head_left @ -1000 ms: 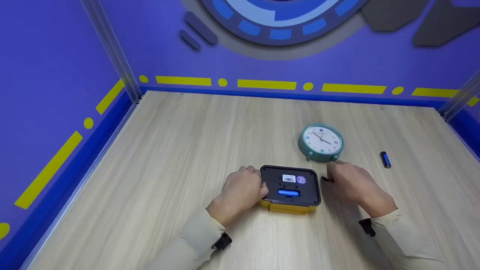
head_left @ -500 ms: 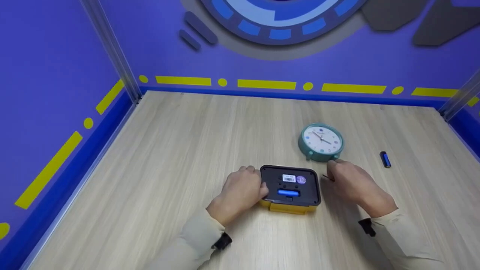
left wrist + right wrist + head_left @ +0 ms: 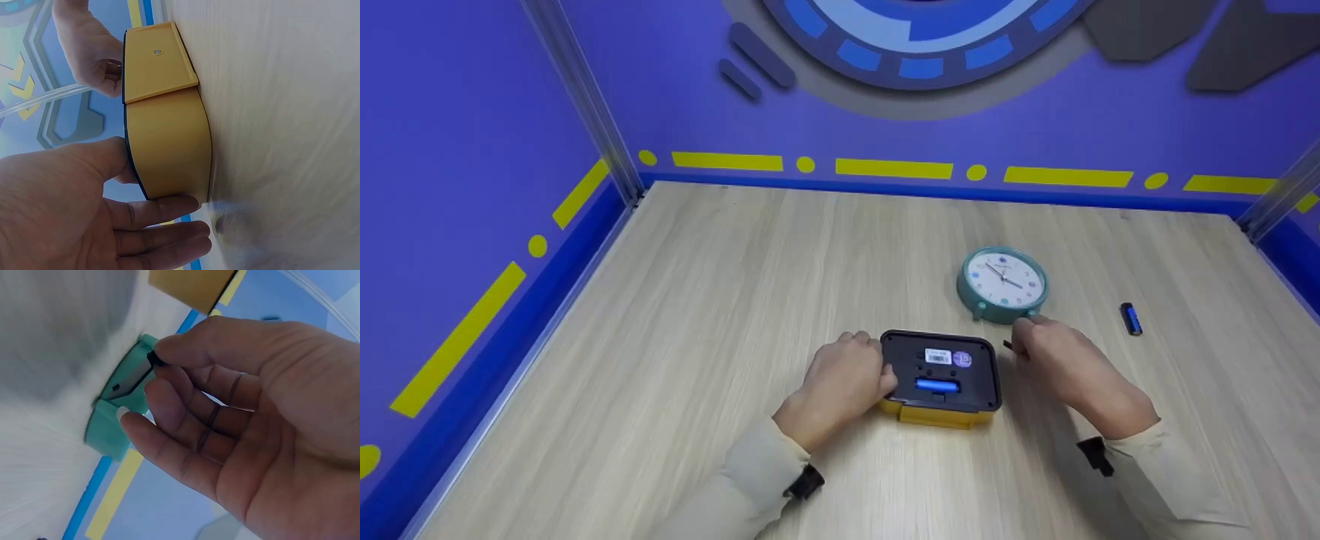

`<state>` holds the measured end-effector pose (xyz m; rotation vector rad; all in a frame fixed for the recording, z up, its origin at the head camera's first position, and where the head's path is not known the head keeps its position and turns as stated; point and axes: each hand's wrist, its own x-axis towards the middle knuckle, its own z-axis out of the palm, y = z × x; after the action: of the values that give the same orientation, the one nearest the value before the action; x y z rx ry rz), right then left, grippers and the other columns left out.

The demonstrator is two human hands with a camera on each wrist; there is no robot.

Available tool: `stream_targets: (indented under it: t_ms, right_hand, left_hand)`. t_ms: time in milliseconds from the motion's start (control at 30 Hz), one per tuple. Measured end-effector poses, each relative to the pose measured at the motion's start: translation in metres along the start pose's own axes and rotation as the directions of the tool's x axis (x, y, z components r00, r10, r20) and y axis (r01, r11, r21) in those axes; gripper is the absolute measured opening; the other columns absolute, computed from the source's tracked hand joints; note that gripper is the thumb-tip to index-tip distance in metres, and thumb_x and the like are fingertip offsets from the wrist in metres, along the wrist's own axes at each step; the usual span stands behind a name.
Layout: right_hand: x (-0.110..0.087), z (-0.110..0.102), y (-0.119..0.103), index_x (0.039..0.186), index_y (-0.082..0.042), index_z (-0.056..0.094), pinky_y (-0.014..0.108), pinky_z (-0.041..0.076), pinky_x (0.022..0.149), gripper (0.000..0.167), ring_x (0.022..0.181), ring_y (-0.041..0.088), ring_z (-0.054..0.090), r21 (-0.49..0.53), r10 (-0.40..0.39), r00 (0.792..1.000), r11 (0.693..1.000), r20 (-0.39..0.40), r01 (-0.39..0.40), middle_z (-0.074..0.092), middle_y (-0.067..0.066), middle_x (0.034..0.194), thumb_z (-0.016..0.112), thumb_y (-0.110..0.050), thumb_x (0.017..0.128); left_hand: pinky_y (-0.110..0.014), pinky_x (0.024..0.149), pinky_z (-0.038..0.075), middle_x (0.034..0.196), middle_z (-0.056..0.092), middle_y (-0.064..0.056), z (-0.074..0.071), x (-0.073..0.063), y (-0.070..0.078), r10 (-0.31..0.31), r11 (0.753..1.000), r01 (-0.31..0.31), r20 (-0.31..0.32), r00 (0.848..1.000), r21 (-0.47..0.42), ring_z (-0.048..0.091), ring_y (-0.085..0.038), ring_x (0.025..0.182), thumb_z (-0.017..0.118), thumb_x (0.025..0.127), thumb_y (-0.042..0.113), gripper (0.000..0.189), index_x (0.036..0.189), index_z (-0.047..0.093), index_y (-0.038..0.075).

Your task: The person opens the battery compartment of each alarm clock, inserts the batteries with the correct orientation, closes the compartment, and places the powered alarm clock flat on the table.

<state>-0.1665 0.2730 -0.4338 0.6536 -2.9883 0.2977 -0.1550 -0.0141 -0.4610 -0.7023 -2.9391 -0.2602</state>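
Note:
A yellow box-shaped device (image 3: pixel 904 371) lies with its black back up, a blue battery (image 3: pixel 937 385) set in the open slot. My left hand (image 3: pixel 844 379) grips its left end, thumb over the black edge and index finger along the yellow side (image 3: pixel 169 146); the other fingers extend beside it. Just right of the device, my right hand (image 3: pixel 1057 364) pinches a small, thin black battery cover (image 3: pixel 135 377) between thumb and index finger. The cover sticks out past the fingertips, and its tip (image 3: pixel 1008 345) shows in the head view.
A round teal clock (image 3: pixel 1003 281) lies face up just beyond my right hand. A black and blue battery (image 3: pixel 1131 319) lies farther right on the wooden table (image 3: pixel 735 300). Blue walls (image 3: pixel 840 135) stand at the back and left.
The battery cover has turned in my right fingers, so less of it shows in the head view. My left hand, the device and the clock have stayed put.

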Motion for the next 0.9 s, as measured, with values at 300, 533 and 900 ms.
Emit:
stream_targets:
  t_ms: [300, 533, 900]
  right_hand:
    - [-0.003, -0.007, -0.014, 0.084, -0.002, 0.062, 0.037, 0.049, 0.058, 0.019, 0.069, 0.020, 0.052, -0.004, -0.044, 0.997, 0.999, -0.071, 0.044, 0.055, 0.006, 0.078, 0.076, 0.012, 0.086]
    - [-0.005, -0.010, -0.024, 0.086, -0.002, 0.064, 0.036, 0.051, 0.058, 0.018, 0.068, 0.018, 0.053, -0.012, -0.086, 0.990, 0.996, -0.114, 0.085, 0.056, 0.005, 0.079, 0.076, 0.011, 0.087]
    - [-0.008, -0.010, -0.036, 0.086, -0.004, 0.065, 0.036, 0.054, 0.061, 0.022, 0.070, 0.017, 0.055, -0.035, -0.141, 0.976, 0.990, -0.164, 0.137, 0.057, 0.003, 0.079, 0.076, 0.014, 0.084]
  left_hand:
    - [-0.038, 0.068, 0.058, 0.085, 0.067, -0.008, 0.001, 0.000, -0.001, 0.004, 1.000, -0.004, -0.002, 1.000, 0.000, 0.064, -0.024, 0.079, 0.065, 0.099, 0.028, 0.031, 0.095, 0.074, -0.001]
    - [-0.038, 0.068, 0.058, 0.085, 0.066, -0.008, 0.000, 0.000, -0.001, 0.008, 1.000, -0.008, -0.003, 1.000, 0.000, 0.063, -0.024, 0.078, 0.065, 0.099, 0.027, 0.030, 0.094, 0.074, -0.001]
    - [-0.037, 0.066, 0.058, 0.084, 0.067, -0.009, 0.001, -0.002, -0.001, 0.028, 0.999, -0.027, -0.043, 0.999, 0.017, 0.064, -0.024, 0.077, 0.066, 0.099, 0.027, 0.030, 0.095, 0.075, -0.001]
